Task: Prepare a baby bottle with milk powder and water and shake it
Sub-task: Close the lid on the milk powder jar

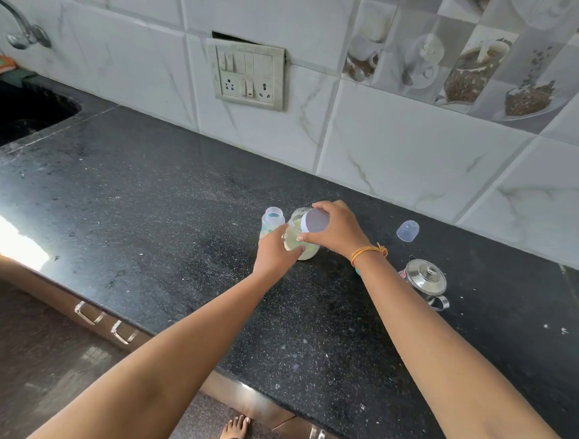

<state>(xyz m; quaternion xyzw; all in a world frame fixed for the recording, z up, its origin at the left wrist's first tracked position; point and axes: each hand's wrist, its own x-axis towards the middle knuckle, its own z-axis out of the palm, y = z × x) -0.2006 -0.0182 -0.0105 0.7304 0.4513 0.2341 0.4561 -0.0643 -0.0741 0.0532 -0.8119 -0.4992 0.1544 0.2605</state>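
While the left hand (275,252) wraps its fingers round the lower wall of the powder jar (301,239) to steady it, the right hand (335,229) grips the jar's white lid (314,221) by its rim, tilted off the mouth; whether the lid is coming off or going on cannot be told. One jar, glass, pale powder inside, standing toward the back edge of the counter (149,213), roughly mid-length. One baby bottle (270,222), uncapped and upright, just beside the jar on its left, touching or nearly so; mouth open, likely set close so powder can go across with little spill. Contents of the bottle too small to judge. One clear bottle cap (407,230) lies apart to the right, nearer the back edge, out of the working space. One small steel lidded pot (425,280) with handle sits nearer the front, right of the right wrist; probably the water, though its lid hides that. No scoop or teat seen. One orange thread band (368,251) on the right wrist. Sink (27,108) cut into the counter's far left corner, one tap (22,28) above it. One switch panel (249,75) on the tiled wall. Judgement: early stage, powder not yet dosed.
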